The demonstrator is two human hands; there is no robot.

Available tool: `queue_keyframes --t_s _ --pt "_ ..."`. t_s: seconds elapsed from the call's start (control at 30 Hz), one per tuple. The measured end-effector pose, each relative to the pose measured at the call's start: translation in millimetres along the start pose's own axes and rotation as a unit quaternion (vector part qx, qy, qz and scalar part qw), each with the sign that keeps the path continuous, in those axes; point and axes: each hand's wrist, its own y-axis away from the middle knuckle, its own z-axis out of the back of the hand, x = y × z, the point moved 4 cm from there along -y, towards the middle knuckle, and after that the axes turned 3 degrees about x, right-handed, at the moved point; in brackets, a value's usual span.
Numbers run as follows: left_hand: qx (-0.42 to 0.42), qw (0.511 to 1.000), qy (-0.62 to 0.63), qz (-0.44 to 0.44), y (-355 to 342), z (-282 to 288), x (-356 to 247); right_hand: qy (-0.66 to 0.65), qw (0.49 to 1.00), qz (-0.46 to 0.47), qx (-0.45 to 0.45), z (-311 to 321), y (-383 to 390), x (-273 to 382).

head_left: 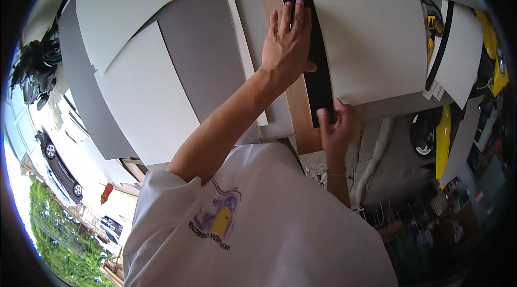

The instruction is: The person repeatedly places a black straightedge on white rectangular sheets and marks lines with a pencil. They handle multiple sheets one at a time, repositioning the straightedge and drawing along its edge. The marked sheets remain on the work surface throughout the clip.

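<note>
A long black strip (319, 66) lies over a wooden board (301, 109), beside a large off-white sheet (371, 34). My left hand (288, 42) rests flat on the strip's left edge and the wood, fingers stretched out and pointing away from me. Close to the strip's near end is my right hand (339, 128), with a band on its wrist. Its thumb and a finger are apart, one beside the strip's end and one near the sheet's lower corner. The rest of its fingers are partly hidden and a little blurred; I make out nothing held.
Grey sheets (199, 34) and white sheets (145, 93) overlap on the left. A yellow-and-black tape measure (435, 23) lies right of the off-white sheet, near another black strip (440, 44). A yellow motorbike part (443, 141) and wheel (424, 133) stand at the right.
</note>
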Motion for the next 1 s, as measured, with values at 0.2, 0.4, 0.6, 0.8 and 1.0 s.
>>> queue_keyframes --t_s 0.2,0.4,0.6,0.8,1.0 --pt "0.008 1.0 -0.01 0.001 -4 -1 -1 -0.192 0.967 0.089 -0.143 40 -119 17" --pt "0.014 1.0 -0.006 -0.012 -3 1 -1 -0.288 0.937 0.169 -0.101 5 -240 61" --pt "0.03 0.999 -0.015 -0.004 -3 0 -2 -0.193 0.94 0.254 -0.12 -37 -275 65" --pt "0.025 1.0 -0.017 -0.005 -2 -2 1 -0.18 0.943 0.271 -0.075 -41 -275 83" --pt "0.026 1.0 0.006 -0.004 -4 3 -2 -0.107 0.947 0.3 -0.052 -17 -228 72"
